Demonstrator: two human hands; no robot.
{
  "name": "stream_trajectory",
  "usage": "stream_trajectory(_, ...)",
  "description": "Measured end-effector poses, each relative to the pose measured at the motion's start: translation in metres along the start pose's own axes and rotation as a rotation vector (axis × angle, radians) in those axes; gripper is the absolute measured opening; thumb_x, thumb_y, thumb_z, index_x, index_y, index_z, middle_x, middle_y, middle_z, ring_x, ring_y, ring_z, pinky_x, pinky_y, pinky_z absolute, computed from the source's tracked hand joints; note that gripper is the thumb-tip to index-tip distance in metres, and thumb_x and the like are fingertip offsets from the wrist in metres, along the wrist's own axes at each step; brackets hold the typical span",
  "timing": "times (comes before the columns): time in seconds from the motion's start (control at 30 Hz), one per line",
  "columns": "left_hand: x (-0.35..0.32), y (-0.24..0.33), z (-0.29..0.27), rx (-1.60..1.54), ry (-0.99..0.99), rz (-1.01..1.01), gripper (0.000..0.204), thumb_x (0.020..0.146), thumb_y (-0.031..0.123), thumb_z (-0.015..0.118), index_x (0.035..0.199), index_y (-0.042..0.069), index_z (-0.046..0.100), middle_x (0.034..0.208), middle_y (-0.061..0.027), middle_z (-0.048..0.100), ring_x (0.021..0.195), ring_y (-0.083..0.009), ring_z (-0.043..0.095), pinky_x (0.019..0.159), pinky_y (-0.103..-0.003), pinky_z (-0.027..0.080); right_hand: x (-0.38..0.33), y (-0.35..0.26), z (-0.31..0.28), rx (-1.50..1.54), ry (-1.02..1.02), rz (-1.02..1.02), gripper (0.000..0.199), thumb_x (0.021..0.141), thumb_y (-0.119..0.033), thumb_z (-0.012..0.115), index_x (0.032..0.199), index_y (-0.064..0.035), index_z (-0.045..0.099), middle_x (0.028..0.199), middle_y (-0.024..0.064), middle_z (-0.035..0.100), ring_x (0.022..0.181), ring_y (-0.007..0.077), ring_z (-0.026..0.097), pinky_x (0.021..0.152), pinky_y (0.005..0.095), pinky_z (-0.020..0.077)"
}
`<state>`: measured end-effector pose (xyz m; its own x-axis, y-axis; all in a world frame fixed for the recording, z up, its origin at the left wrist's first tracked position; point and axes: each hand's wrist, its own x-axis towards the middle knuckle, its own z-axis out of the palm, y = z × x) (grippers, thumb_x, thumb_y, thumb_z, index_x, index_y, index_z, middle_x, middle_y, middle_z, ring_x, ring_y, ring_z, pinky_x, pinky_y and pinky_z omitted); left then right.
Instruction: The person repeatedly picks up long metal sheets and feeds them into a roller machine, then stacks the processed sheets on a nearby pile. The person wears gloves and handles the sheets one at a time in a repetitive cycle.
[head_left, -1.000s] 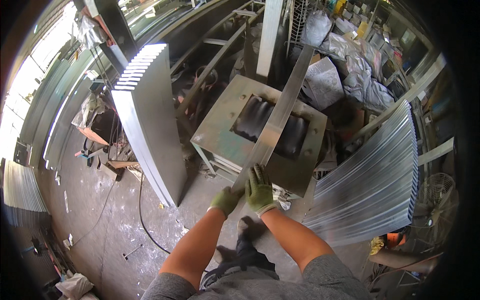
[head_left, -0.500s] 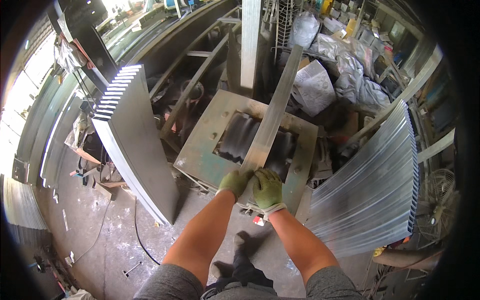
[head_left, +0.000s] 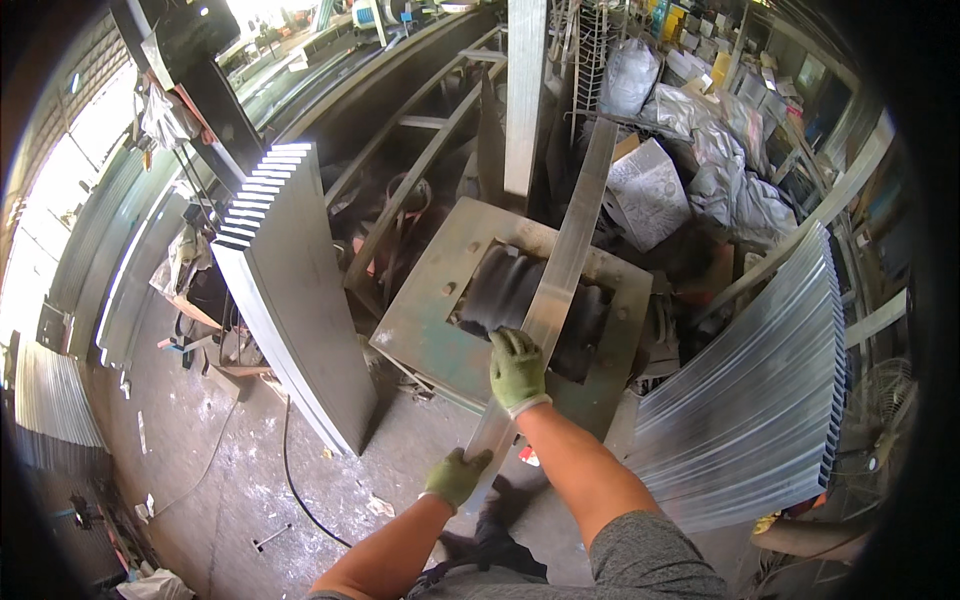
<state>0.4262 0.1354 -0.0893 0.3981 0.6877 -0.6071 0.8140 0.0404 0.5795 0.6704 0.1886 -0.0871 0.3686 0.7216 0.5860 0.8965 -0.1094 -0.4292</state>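
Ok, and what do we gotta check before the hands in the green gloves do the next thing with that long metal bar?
1. Gloves on both hands: ok, the left hand and right hand both wear one.
2. Near end of the metal bar in hand: ok, the left hand holds it.
3. Right fingers well away from the opening with the dark rollers: not ok, they show right at its near edge in this view.
4. Rollers stopped: cannot tell.
5. Bar over the opening: ok, it crosses above it.
6. Black cable away from the feet: cannot tell, it runs out of sight by the left forearm.
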Motion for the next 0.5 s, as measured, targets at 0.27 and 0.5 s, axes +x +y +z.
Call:
stream_trajectory(0.27,0.008,0.036,-0.01,0.0,0.024,0.078,0.078,0.098,0.077,0.061,0.116,0.002,0.075,0.108,-0.0297,0.078,0.111,-0.0495,0.073,0.094,-0.053,0.056,0.025,0.019,-0.001,-0.192,-0.219,-0.049,0.024,0.088,-0.012,0.069,0.112,-0.0113,0.074,0.116,0.0115,0.075,0.114,0.0374,0.068,0.101,0.0513,0.0521)
stream_trajectory(0.5,-0.038,-0.022,-0.017,-0.064,-0.132,-0.008,0.079,0.1,0.075,0.06,0.131,0.003,0.071,0.124,-0.03,0.075,0.121,-0.0492,0.07,0.103,-0.053,0.053,-0.033,-0.031,0.001,-0.169,-0.224,-0.088,0.023,0.09,-0.012,0.069,0.112,-0.0121,0.074,0.117,0.0095,0.074,0.121,0.0344,0.066,0.107,0.0509,0.0497)
